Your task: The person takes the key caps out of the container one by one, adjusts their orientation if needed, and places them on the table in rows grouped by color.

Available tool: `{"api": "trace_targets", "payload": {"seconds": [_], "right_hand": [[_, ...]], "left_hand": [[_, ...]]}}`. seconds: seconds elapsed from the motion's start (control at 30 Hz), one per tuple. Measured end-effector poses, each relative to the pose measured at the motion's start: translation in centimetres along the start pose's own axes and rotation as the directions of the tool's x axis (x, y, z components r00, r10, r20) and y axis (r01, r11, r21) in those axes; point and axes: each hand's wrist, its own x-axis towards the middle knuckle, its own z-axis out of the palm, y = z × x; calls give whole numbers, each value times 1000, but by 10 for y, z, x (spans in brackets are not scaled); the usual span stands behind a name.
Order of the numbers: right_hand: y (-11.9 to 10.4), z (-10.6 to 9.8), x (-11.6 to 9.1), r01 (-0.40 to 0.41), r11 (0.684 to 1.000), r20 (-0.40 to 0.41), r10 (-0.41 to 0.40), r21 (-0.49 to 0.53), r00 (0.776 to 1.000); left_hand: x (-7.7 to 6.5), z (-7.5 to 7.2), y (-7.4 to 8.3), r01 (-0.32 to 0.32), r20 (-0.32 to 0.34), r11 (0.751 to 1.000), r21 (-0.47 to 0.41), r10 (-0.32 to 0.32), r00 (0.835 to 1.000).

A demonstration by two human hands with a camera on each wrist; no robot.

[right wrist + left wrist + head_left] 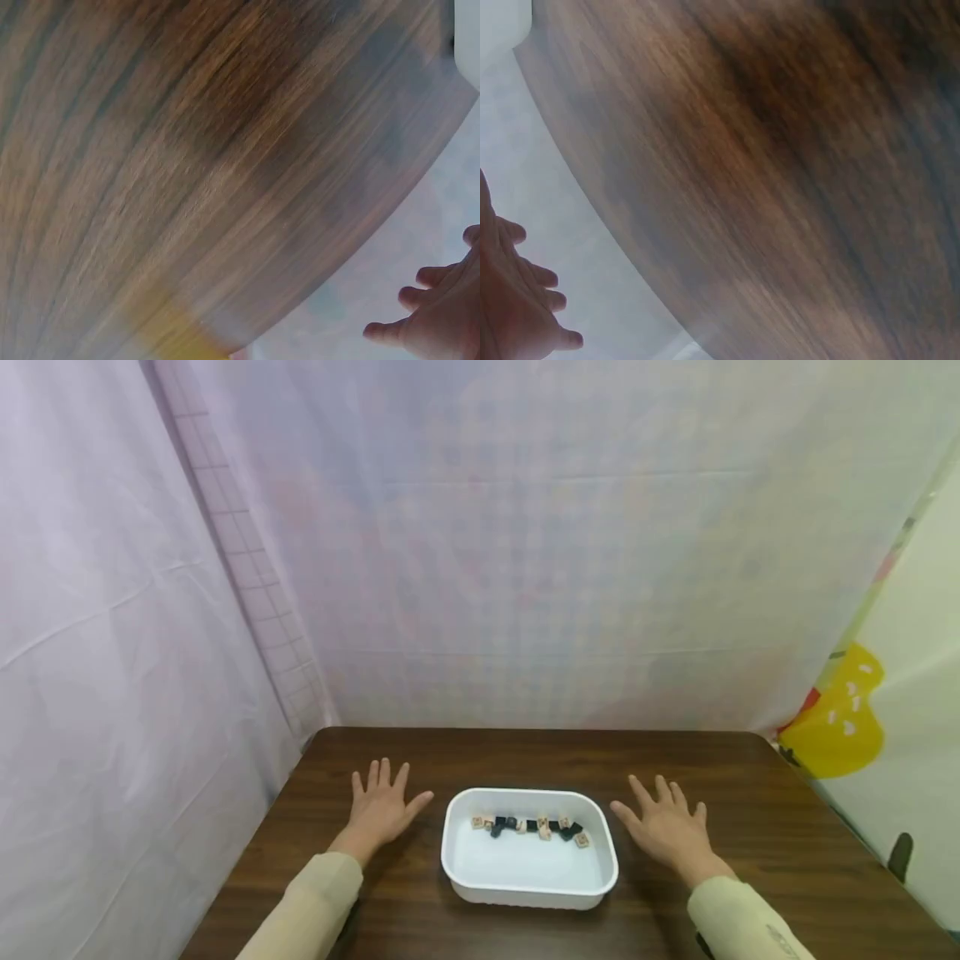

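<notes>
Hands [380,811] [666,830] spread beside white tub [532,867]; only head view shows small blocks [543,822] inside.

Spreads out below as a dark wood-grain table [525,760] — backed by a pale, faintly checked curtain [547,568], flanked left by a white drape [112,652] and grid-lined strip [243,543] — right by a yellow printed shape [832,752]

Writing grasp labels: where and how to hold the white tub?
The white tub is probably best held by its rim at both short ends, left hand from the left, right hand from the right. It sits upright, wider left to right than front to back, both ends unobstructed. Small tiles lie inside, so a level two-sided hold seems safest.
</notes>
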Motion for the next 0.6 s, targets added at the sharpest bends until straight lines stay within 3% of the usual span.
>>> {"api": "trace_targets", "payload": {"seconds": [0.17, 0.6], "right_hand": [[-7, 1, -1, -16, 1000, 23, 16, 2, 1000], [-16, 0, -2, -31, 997, 45, 28, 70, 999]], "left_hand": [[-1, 4, 0, 0, 14, 1000, 6, 0, 1000], [-1, -1, 9, -35, -48, 998, -44, 33, 998]]}}
